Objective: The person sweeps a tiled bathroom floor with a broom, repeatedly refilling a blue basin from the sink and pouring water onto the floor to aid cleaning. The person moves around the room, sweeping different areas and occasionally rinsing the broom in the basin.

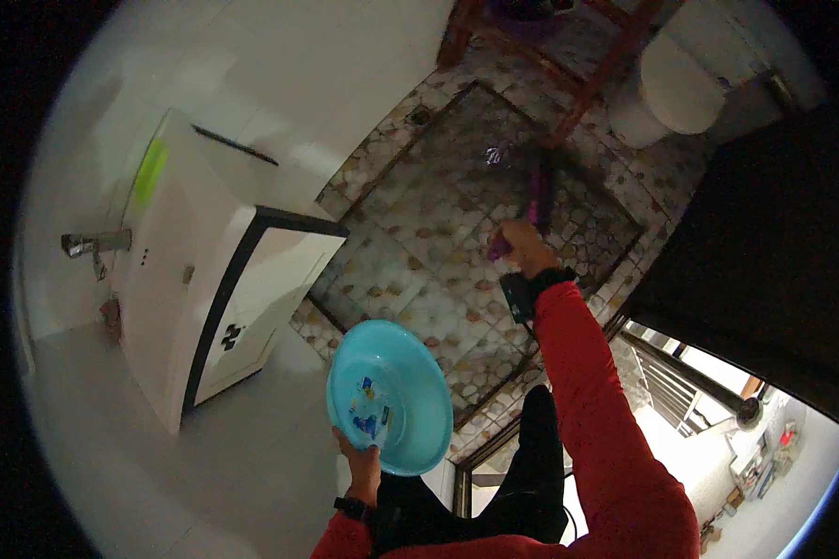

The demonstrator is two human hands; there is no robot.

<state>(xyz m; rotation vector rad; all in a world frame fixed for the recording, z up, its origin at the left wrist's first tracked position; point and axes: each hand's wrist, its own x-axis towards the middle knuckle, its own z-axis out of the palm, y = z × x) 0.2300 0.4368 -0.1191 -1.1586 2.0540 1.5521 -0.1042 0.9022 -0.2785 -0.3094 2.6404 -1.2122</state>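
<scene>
My left hand (359, 458) grips the rim of a turquoise plastic basin (429, 382) at the lower middle. The basin tilts so its inside shows, with a blue and yellow pattern on its bottom. Farther off and to the right, my right hand (529, 248) is closed around a purple object (500, 246). A long, dark purple piece (536, 191) shows just beyond that hand, over the floor; whether the two purple parts are one thing I cannot tell. A small dark device (516, 297) sits at my right wrist.
Pebble-patterned tiles (410, 270) cover the floor. At the left stands a white cabinet (270, 298) with dark edging, below a wall tap (96, 245). A white toilet (676, 88) and a reddish-brown wooden frame (578, 84) stand at the far right. An open doorway lies behind my legs.
</scene>
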